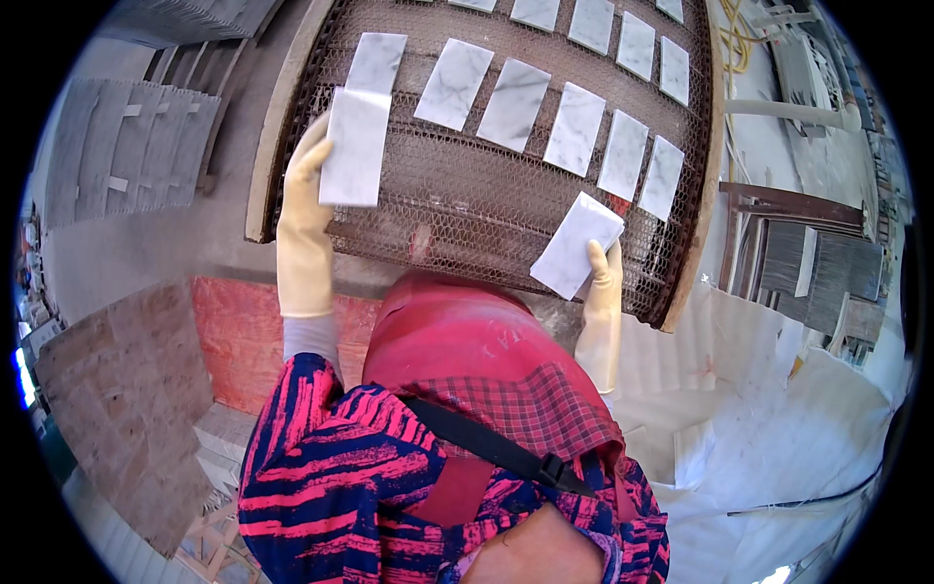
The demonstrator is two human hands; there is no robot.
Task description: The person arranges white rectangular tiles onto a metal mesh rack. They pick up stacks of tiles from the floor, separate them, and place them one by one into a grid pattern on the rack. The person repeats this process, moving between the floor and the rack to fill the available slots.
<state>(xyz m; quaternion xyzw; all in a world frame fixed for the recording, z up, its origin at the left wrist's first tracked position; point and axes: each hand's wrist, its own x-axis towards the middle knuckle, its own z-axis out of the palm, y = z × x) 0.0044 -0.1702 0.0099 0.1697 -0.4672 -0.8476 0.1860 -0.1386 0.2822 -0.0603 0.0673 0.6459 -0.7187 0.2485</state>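
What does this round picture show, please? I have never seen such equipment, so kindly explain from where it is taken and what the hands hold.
There is no robot here: a person works in pale yellow gloves. The camera sits on the person's head and looks down; its fisheye lens bends straight edges. The red apron at the bottom is the person's own.

Ahead is a wire-mesh surface, with grey-veined white tiles lying in rows. The left hand grips a long white tile by its left side. The right hand holds a tilted tile; whether more are stacked beneath it, I cannot tell.
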